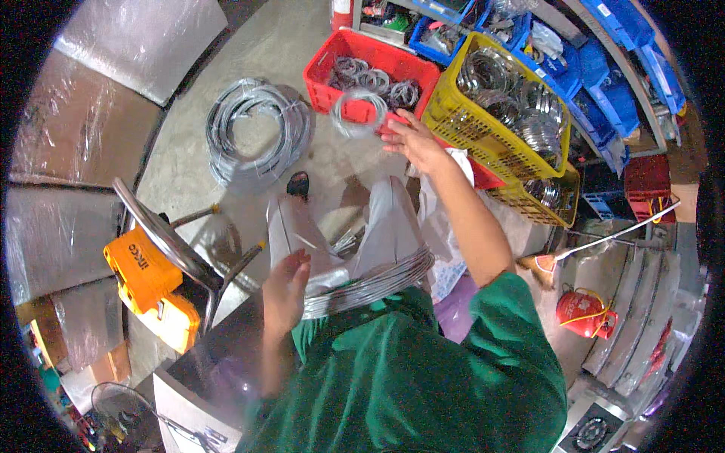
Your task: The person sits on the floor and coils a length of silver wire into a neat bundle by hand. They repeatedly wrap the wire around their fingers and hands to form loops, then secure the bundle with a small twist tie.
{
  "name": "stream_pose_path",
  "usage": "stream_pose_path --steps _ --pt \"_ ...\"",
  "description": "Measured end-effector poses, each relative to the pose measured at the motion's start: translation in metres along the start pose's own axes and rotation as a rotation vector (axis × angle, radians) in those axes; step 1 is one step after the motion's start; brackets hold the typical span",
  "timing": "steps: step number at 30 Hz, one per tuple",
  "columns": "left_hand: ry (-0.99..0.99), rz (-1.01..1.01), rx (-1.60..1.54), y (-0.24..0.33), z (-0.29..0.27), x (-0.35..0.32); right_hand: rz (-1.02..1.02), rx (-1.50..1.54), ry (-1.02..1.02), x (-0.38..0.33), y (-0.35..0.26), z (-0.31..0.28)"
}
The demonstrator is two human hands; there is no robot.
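Note:
My right hand (414, 142) reaches forward with its fingers apart. Just off its fingertips a small, slightly blurred coil of wire (359, 115) is at the near wall of a red crate (321, 97); no grip on it shows. Several small wire coils (372, 80) lie inside that crate. Across my lap rests a larger coil of silvery wire (377, 283). My left hand (284, 298) is beside the left end of this lap coil, smeared by motion, so its fingers are unclear. A big grey coil (258, 132) lies on the floor ahead to the left.
Right of the red crate, a yellow crate (483, 143) holds shiny metal coils, with another yellow crate (538, 210) below. Blue bins (615, 98) line the far right. An orange case (143, 264) and metal tube frame stand left. A broom (542, 268) and red cylinder (587, 313) are right.

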State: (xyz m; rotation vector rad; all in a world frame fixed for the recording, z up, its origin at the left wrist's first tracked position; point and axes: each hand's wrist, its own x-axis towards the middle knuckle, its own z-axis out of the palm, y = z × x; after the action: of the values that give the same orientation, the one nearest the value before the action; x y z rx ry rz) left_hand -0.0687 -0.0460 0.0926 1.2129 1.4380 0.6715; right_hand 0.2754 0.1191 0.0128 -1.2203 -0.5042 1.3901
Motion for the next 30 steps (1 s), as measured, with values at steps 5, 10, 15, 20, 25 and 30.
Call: stream_pose_path --steps 5,10,15,20,25,30 --pt "-0.153 0.112 0.373 -0.026 0.004 -0.009 0.299 -0.462 -0.134 -0.015 0.062 -0.024" --pt "-0.471 0.347 0.737 -0.040 -0.001 -0.006 0.138 -0.701 -0.447 -0.106 0.090 -0.013" --pt "-0.614 0.221 0.845 -0.034 -0.005 0.004 0.028 -0.867 -0.832 -0.181 0.062 -0.005" --pt "-0.750 0.201 0.745 -0.031 -0.005 0.018 -0.082 -1.118 -0.885 -0.207 0.056 0.000" --pt "-0.678 0.188 0.549 -0.038 0.001 0.012 -0.055 -1.151 -0.953 -0.203 0.060 0.006" --pt "-0.722 0.135 0.408 -0.026 -0.008 0.008 -0.141 -1.084 -0.999 -0.200 0.039 0.023"
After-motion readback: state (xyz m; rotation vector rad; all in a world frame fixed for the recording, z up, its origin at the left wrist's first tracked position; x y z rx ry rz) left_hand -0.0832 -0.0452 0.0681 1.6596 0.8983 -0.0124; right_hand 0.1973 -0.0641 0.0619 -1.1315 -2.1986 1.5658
